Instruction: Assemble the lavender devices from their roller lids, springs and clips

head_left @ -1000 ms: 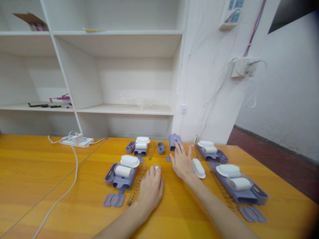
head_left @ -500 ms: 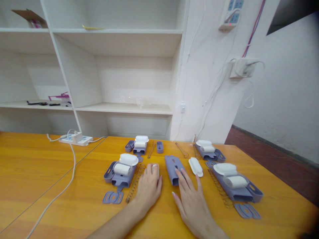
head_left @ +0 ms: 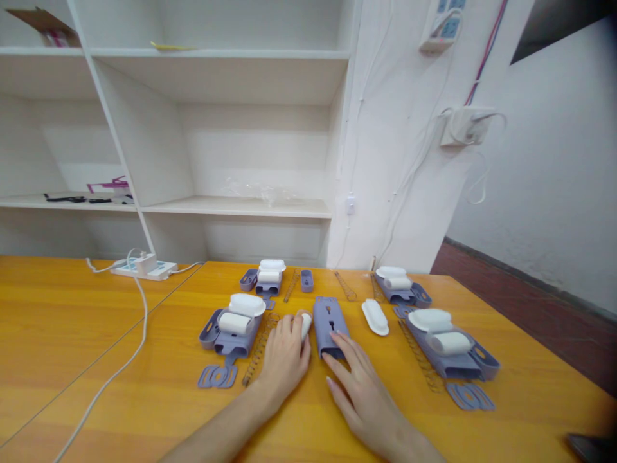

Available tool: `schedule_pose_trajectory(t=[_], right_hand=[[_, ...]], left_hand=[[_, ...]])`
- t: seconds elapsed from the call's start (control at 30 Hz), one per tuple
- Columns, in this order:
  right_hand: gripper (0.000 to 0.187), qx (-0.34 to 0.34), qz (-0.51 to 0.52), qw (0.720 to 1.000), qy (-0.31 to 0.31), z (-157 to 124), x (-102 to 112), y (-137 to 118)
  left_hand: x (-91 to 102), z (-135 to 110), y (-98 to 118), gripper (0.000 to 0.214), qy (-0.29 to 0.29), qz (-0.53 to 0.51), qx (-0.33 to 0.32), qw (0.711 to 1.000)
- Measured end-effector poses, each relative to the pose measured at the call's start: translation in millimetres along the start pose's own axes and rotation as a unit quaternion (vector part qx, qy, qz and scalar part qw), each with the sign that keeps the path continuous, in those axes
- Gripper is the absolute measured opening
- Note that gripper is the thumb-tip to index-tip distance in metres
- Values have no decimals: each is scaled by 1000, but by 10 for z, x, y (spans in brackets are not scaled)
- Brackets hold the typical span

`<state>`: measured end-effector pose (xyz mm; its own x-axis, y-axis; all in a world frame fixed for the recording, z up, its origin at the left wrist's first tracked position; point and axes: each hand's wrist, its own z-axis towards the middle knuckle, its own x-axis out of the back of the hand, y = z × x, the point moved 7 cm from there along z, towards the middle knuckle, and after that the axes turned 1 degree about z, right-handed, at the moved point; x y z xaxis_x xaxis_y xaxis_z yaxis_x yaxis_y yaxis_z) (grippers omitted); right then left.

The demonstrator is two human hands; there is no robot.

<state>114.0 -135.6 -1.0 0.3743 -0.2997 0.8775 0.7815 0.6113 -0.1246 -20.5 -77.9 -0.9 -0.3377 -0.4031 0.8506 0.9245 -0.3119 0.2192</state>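
Observation:
My left hand is closed round a white cylinder, whose end shows past the fingers. Just to the right lies a long purple-grey hollow housing with keyhole-shaped slots on its upper face. My right hand has its fingers stretched out, and the fingertips touch the housing's near end; the thumb is apart from it. A white oblong cap lies on the table to the right of the housing. Beside my left hand is a coiled spring, partly behind the wrist.
Similar sets of purple housings with white parts lie at left, back left, back right and right. Flat purple pieces lie near the left set. A power strip with a white cable stands at the back left.
My right hand's fingertips have shifted to the near end of the housing, which lies straighter now. The white cylinder in my left hand has tilted. The view has shifted slightly.

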Motion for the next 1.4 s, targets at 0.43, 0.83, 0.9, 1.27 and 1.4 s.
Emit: schedule_pose_trajectory(t=[0.43, 0.83, 0.9, 1.27, 1.4], right_hand=[[44, -36, 13, 999, 28, -49, -33, 143], [52, -25, -20, 998, 47, -22, -36, 171], [55, -37, -11, 997, 60, -36, -57, 232], [44, -153, -4, 982, 111, -113, -61, 514], [40, -149, -40, 983, 96, -59, 3, 394]], left_hand=[[117, 11, 53, 31, 32, -24, -20, 999], [140, -54, 209, 43, -4, -38, -138, 990], [106, -32, 163, 47, -6, -27, -116, 993], [-61, -27, 46, 43, -17, 65, -71, 995], [-54, -7, 60, 35, -21, 71, -65, 995]])
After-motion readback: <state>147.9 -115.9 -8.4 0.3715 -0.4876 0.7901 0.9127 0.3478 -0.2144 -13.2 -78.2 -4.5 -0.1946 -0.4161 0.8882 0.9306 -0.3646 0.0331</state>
